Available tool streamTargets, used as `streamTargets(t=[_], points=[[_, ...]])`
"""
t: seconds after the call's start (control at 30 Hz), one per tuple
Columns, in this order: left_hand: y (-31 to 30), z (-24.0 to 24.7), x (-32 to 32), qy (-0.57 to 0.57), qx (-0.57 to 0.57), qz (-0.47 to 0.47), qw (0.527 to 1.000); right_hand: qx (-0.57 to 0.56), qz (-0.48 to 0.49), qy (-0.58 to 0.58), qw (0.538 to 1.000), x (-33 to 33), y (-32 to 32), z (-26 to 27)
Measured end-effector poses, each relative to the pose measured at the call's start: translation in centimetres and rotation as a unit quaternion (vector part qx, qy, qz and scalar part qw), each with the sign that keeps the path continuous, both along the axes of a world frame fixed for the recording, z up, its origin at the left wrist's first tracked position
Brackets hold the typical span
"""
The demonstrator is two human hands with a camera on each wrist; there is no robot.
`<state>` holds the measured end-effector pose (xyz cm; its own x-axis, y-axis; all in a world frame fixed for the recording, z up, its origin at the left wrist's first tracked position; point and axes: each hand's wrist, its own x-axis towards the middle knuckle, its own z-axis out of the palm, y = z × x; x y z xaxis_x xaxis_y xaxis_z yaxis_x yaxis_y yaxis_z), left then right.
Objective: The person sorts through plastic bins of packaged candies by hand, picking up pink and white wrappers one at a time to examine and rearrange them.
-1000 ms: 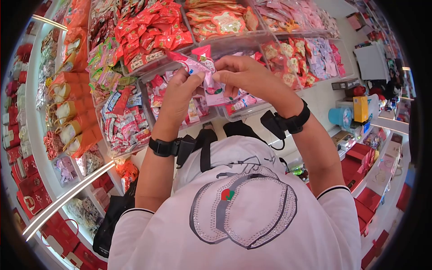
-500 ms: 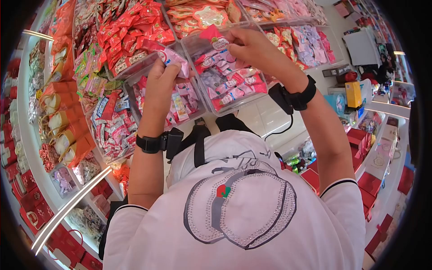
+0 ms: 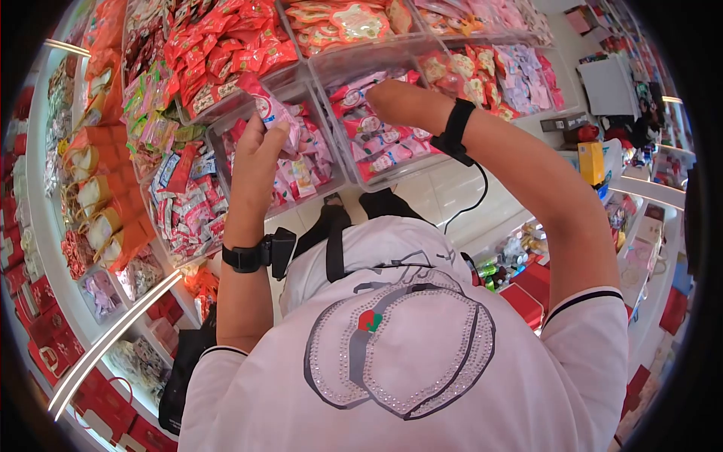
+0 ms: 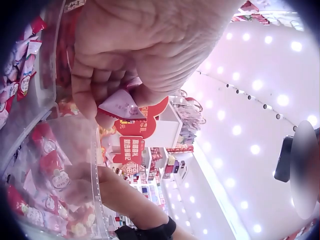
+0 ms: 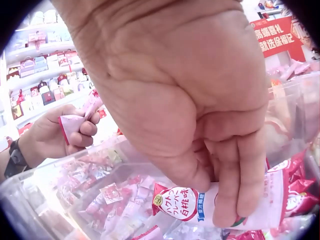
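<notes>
My left hand [image 3: 256, 154] grips a pink-and-white candy packet [image 3: 273, 113] by its lower part, raised over the left clear bin. In the left wrist view its pale triangular end [image 4: 120, 106] pokes out between thumb and fingers. My right hand [image 3: 407, 105] reaches down into the clear bin [image 3: 348, 160] to the right, its fingers hidden from the head view. Seen from the right wrist, thumb and fingers pinch a pink peach-flavour candy packet [image 5: 182, 201] with a red-ringed label. Similar packets [image 3: 388, 151] lie under and around this hand.
Loose small sweets [image 3: 305, 169] fill the left bin. Bins of red packets [image 3: 226, 49] and orange packets [image 3: 350, 26] stand behind. Orange gift bags [image 3: 98, 200] line the left shelf. A cable [image 3: 482, 192] hangs from the right wrist strap.
Both hands were together at the packets, then parted. My right hand has gone down into the right bin with a packet; my left hand keeps its packet, further left.
</notes>
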<state>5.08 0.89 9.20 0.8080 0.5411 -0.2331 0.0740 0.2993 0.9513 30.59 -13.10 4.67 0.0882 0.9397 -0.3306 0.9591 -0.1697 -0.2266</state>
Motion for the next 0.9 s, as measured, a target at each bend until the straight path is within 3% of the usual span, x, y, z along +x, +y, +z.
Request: streamTargets(t=[0.1, 0.2, 0.3, 0.37, 0.5, 0.6, 0.7, 0.8, 0.9], points=[[0.3, -0.8, -0.4, 0.015, 0.0, -0.007, 1.0, -0.044, -0.001, 0.006, 0.999, -0.1, 0.3, -0.3], [0.0, -0.4, -0.4, 0.02, 0.007, -0.005, 1.0, -0.147, 0.06, 0.009, 0.987, -0.2, 1.4, -0.9], [-0.1, -0.6, -0.4, 0.022, 0.002, 0.001, 1.0, -0.086, 0.048, 0.066, 0.993, 0.0, 0.3, -3.0], [0.1, -1.1, -0.4, 0.019, 0.006, -0.005, 1.0, -0.129, 0.071, 0.034, 0.989, 0.3, 0.6, -4.4], [0.3, -1.0, -0.2, 0.027, 0.02, -0.014, 0.999, -0.162, 0.095, 0.012, 0.982, 0.2, 0.9, -3.4], [0.0, -0.4, 0.0, 0.024, 0.004, -0.008, 1.0, -0.126, 0.095, 0.034, 0.987, 0.2, 0.7, -2.2], [-0.2, -0.1, 0.3, 0.019, -0.012, -0.009, 1.0, -0.173, -0.044, 0.146, 0.973, 0.3, 0.7, 0.0], [0.0, -0.2, 0.3, 0.024, 0.0, -0.026, 0.999, -0.152, -0.069, 0.182, 0.969, 0.7, 0.1, 0.0], [-0.1, 0.0, 0.5, 0.023, 0.007, -0.029, 0.999, -0.22, -0.152, 0.215, 0.939, 0.9, 0.0, 2.0]])
